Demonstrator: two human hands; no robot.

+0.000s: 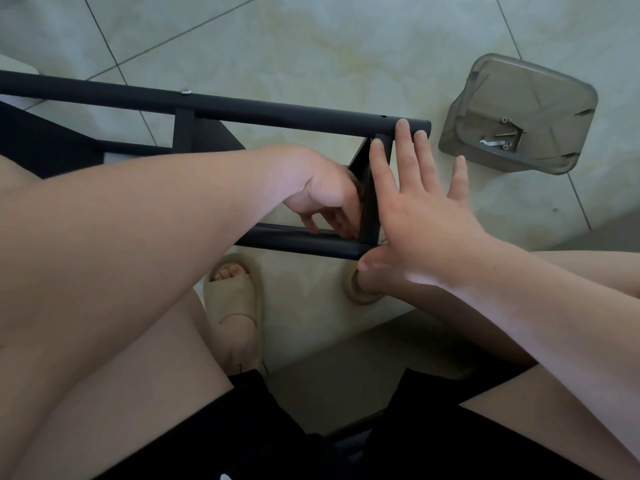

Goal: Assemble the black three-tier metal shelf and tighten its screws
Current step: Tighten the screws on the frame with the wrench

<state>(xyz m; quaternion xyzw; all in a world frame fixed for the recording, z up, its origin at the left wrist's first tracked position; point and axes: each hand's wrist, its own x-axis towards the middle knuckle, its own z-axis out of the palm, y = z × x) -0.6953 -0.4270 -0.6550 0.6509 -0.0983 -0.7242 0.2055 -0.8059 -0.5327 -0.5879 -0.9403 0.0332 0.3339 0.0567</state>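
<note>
The black metal shelf frame (277, 110) lies on its side on the tiled floor, two long tubes joined by short cross pieces. A silver screw head (186, 91) shows on the far tube. My right hand (419, 209) lies flat and spread against the end cross piece (369, 199), fingertips reaching the far tube's end. My left hand (322, 194) reaches inside the frame beside that cross piece, its fingers curled down toward the near tube (294, 239); what they hold is hidden.
A grey plastic container (519, 114) stands on the floor to the right, holding loose screws and a small metal wrench (493, 143). My feet in beige slippers (232, 292) rest under the frame. A dark shelf panel (45, 143) lies at the left.
</note>
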